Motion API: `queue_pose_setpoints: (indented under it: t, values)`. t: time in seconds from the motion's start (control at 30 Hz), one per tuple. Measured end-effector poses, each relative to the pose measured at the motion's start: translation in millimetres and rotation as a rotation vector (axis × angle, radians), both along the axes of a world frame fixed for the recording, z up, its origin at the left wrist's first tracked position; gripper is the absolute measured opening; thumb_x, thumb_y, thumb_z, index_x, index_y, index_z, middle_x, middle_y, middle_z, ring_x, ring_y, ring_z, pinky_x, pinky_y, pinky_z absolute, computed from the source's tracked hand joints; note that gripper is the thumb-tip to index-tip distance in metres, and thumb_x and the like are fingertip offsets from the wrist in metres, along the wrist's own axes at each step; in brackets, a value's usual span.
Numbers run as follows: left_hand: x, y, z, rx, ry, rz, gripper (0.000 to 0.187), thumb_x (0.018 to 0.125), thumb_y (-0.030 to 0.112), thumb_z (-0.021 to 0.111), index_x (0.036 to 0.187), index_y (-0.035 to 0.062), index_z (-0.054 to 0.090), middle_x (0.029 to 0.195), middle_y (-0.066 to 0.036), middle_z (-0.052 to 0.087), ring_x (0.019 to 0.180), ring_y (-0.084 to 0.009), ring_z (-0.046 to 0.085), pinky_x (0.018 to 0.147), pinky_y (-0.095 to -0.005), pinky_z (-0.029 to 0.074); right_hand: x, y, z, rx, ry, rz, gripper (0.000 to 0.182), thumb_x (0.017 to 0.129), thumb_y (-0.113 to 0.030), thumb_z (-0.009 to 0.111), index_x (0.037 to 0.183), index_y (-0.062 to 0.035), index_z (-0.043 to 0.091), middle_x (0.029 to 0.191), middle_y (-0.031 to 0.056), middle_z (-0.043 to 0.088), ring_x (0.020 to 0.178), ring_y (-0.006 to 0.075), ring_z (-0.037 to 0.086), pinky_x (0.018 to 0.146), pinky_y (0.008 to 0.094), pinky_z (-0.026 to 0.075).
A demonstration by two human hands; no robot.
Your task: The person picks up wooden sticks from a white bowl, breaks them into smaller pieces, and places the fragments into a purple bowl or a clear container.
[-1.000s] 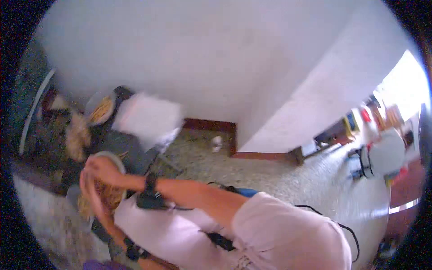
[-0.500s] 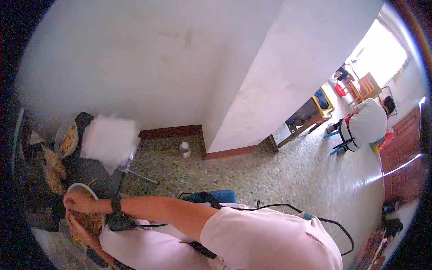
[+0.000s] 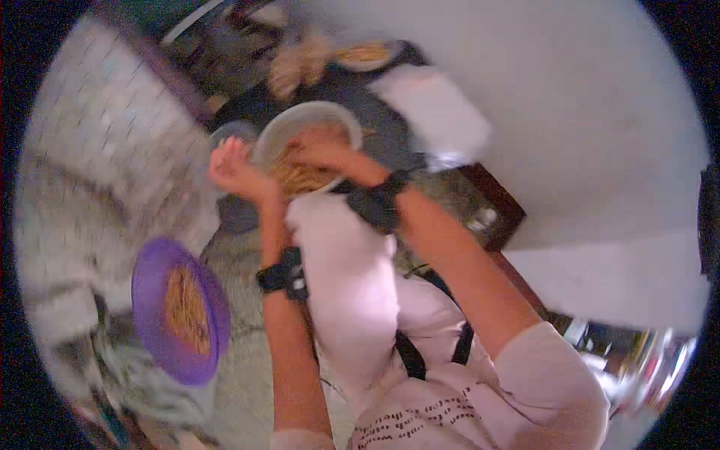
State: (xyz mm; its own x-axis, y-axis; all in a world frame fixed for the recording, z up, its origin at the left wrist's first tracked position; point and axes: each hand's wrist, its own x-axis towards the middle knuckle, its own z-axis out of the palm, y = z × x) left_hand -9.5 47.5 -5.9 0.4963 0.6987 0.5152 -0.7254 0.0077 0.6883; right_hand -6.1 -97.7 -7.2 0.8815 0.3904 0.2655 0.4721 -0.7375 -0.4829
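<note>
A pale round bowl (image 3: pixel 268 135) holds a heap of thin yellow-brown pieces (image 3: pixel 300 176), whose kind I cannot make out. My right hand (image 3: pixel 322 148) reaches over the rim into this bowl, its fingers down among the pieces and blurred. Just outside the bowl's left side is my left hand (image 3: pixel 234 165), turned up with its fingers loosely apart and no object visible in it. Black bands circle both wrists. The bowl sits at the near edge of a dark surface (image 3: pixel 375 112), close to my knee.
A purple basin (image 3: pixel 150 315) with more yellow-brown pieces stands to the left. Behind the bowl are a blurred tan bundle (image 3: pixel 296 67), another dish of pieces (image 3: pixel 364 56) and white plastic sheets (image 3: pixel 435 109). A pale wall (image 3: pixel 570 112) rises at the right.
My view has swung left and down, bringing the bowl toward the middle and the purple basin into sight. My hands, together at the bowl before, are now apart; the left is outside it.
</note>
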Motion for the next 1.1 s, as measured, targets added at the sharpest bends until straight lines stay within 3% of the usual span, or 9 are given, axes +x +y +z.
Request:
queue_pose_setpoints:
  t: [0.03, 0.13, 0.27, 0.33, 0.5, 0.7, 0.9, 1.0, 1.1]
  values:
    - [-14.9, -9.0, 12.2, -0.046, 0.049, 0.059, 0.032, 0.083, 0.001, 0.055, 0.113, -0.0004, 0.043, 0.106, -0.015, 0.056, 0.089, -0.0228, 0.059, 0.081, -0.0351, 0.048, -13.5, -3.0, 19.9, -0.149, 0.093, 0.020, 0.042, 0.076, -0.047, 0.059, 0.109, -0.0223, 0.064, 0.106, 0.0111, 0.063, 0.100, 0.0318, 0.057, 0.087, 0.0449, 0.042]
    - [-15.2, -11.7, 18.5, 0.031, 0.091, 0.266, 0.039, 0.086, 0.003, 0.054, 0.120, -0.0025, 0.037, 0.115, -0.019, 0.051, 0.101, -0.0239, 0.054, 0.087, -0.0348, 0.045, -2.8, -0.2, 8.1, 0.028, 0.209, 0.207, 0.036, 0.079, -0.047, 0.058, 0.103, -0.0210, 0.067, 0.100, 0.0088, 0.065, 0.099, 0.0276, 0.058, 0.093, 0.0477, 0.035]
    - [-11.8, -19.5, 25.7, 0.073, 0.230, 0.113, 0.051, 0.086, 0.002, 0.054, 0.131, 0.0010, 0.030, 0.117, -0.020, 0.050, 0.106, -0.0241, 0.051, 0.089, -0.0333, 0.043, 16.6, -1.6, -0.5, 0.132, 0.406, 0.161, 0.035, 0.080, -0.042, 0.061, 0.099, -0.0132, 0.068, 0.095, 0.0064, 0.067, 0.089, 0.0213, 0.061, 0.087, 0.0379, 0.041]
    - [-15.8, -28.7, 47.8, 0.009, 0.238, 0.035, 0.055, 0.086, 0.003, 0.053, 0.135, 0.0033, 0.027, 0.118, -0.020, 0.049, 0.107, -0.0238, 0.050, 0.089, -0.0324, 0.042, 4.4, -2.0, 5.8, 0.041, 0.223, 0.089, 0.035, 0.080, -0.038, 0.061, 0.100, -0.0102, 0.067, 0.095, 0.0077, 0.067, 0.084, 0.0195, 0.062, 0.078, 0.0324, 0.045]
    - [-14.3, -24.5, 40.1, 0.138, 0.316, -0.204, 0.029, 0.087, 0.005, 0.052, 0.115, 0.0027, 0.047, 0.095, -0.011, 0.062, 0.090, -0.0168, 0.057, 0.084, -0.0280, 0.043, 11.8, -5.9, -3.8, 0.419, 0.301, 0.031, 0.033, 0.080, -0.036, 0.062, 0.103, -0.0120, 0.066, 0.090, 0.0094, 0.067, 0.078, 0.0179, 0.063, 0.070, 0.0282, 0.047]
    - [-13.1, -21.4, 34.4, 0.340, 0.422, -0.266, 0.021, 0.088, 0.007, 0.049, 0.109, 0.0038, 0.053, 0.091, -0.009, 0.063, 0.080, -0.0137, 0.058, 0.079, -0.0258, 0.044, -9.3, 2.2, 23.3, -0.055, 0.152, 0.051, 0.034, 0.076, -0.033, 0.062, 0.105, -0.0137, 0.065, 0.091, 0.0094, 0.067, 0.084, 0.0248, 0.062, 0.078, 0.0362, 0.045]
    - [-14.5, -37.3, 30.7, 0.423, 0.326, -0.677, 0.021, 0.089, 0.013, 0.050, 0.105, 0.0021, 0.056, 0.095, -0.010, 0.063, 0.090, -0.0174, 0.059, 0.084, -0.0289, 0.045, 0.1, 5.7, -0.4, 0.047, -0.011, 0.145, 0.043, 0.082, -0.041, 0.050, 0.115, -0.0145, 0.058, 0.115, 0.0190, 0.057, 0.104, 0.0413, 0.052, 0.094, 0.0586, 0.029]
    - [-3.9, -32.4, 18.2, 0.423, 0.317, -0.612, 0.015, 0.085, 0.004, 0.051, 0.096, 0.0018, 0.060, 0.090, -0.007, 0.063, 0.083, -0.0144, 0.059, 0.078, -0.0273, 0.046, -14.0, 4.6, 18.5, -0.094, 0.085, 0.106, 0.045, 0.077, -0.033, 0.058, 0.115, -0.0096, 0.056, 0.108, 0.0118, 0.062, 0.109, 0.0302, 0.051, 0.096, 0.0545, 0.023]
    - [1.8, -24.1, 10.0, 0.427, 0.460, -0.435, 0.014, 0.085, 0.006, 0.052, 0.095, 0.0008, 0.060, 0.093, -0.007, 0.064, 0.088, -0.0150, 0.059, 0.080, -0.0280, 0.046, -3.3, 4.9, 5.5, -0.058, 0.085, 0.068, 0.041, 0.078, -0.031, 0.058, 0.112, -0.0089, 0.059, 0.106, 0.0123, 0.063, 0.104, 0.0311, 0.055, 0.094, 0.0434, 0.033]
